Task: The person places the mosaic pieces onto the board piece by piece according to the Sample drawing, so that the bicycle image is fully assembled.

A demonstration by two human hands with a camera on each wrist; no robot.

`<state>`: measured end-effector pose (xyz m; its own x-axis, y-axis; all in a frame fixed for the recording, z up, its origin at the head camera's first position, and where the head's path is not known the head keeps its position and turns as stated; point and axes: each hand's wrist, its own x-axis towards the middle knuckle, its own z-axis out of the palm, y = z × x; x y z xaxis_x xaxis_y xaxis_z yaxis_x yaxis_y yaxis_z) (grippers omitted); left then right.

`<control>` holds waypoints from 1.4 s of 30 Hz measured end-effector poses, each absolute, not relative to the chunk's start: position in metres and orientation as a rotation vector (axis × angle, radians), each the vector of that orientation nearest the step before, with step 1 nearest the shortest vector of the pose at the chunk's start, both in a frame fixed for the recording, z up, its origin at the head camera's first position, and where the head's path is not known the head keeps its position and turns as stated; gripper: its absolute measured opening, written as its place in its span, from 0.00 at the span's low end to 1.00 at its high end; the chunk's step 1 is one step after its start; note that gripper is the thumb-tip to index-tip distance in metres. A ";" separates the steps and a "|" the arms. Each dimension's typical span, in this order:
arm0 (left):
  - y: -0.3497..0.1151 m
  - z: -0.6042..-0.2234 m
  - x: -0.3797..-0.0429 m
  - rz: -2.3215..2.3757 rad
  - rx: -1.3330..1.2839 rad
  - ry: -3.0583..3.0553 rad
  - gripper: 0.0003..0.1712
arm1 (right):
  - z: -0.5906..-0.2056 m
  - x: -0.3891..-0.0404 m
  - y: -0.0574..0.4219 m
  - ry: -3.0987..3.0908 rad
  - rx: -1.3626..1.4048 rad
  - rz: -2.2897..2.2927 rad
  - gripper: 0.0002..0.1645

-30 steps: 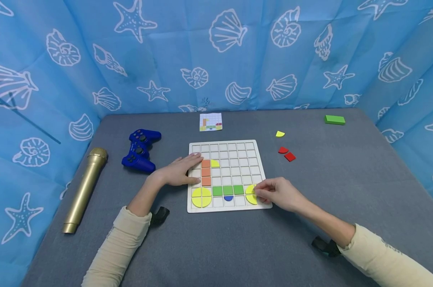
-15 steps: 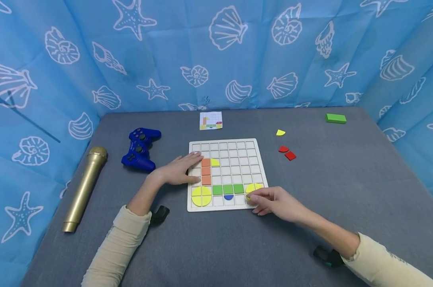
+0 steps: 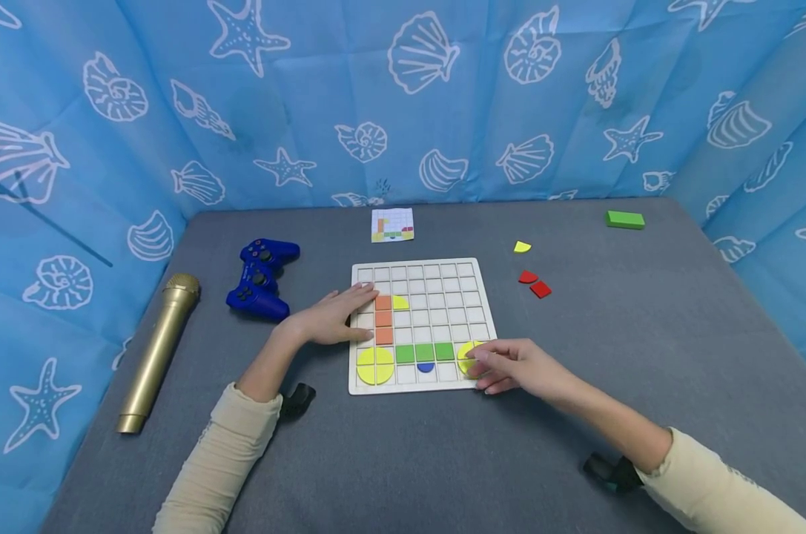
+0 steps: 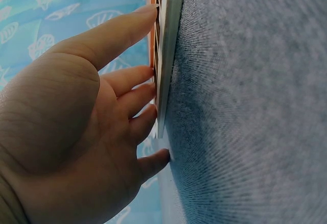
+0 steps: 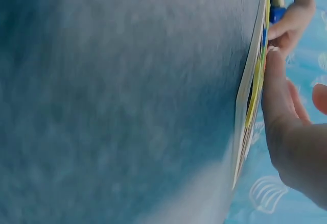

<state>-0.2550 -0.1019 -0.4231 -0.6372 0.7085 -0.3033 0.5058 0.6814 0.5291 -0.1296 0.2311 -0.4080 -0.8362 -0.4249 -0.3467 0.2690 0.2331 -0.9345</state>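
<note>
A white grid board (image 3: 443,322) lies in the middle of the table. My left hand (image 3: 332,317) rests spread on its left edge, fingertips near a column of orange squares (image 3: 383,319); in the left wrist view the fingertips touch the board's edge. My right hand (image 3: 519,367) is over the lower right corner, its fingers loosely bent at a circle of yellow quarter pieces (image 3: 466,348), partly hidden. No piece shows between them. Also on the board are a row of green squares (image 3: 424,352), a blue half-circle (image 3: 425,367), a yellow quarter (image 3: 400,302) and another yellow circle (image 3: 375,366).
Behind the board lies a printed pattern card (image 3: 392,225). To its right are a loose yellow quarter (image 3: 522,247), a red quarter (image 3: 528,277), a red square (image 3: 540,289) and a green block (image 3: 624,219). A blue game controller (image 3: 259,279) and gold microphone (image 3: 159,352) lie left.
My right hand moved down and left with a yellow quarter to the circle's lower left cell, then let go and drew back slightly right. The left hand stayed in place.
</note>
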 end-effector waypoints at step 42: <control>-0.101 -0.422 -0.253 0.524 0.908 2.419 0.46 | -0.385 -0.250 0.337 1.603 0.282 -2.173 0.18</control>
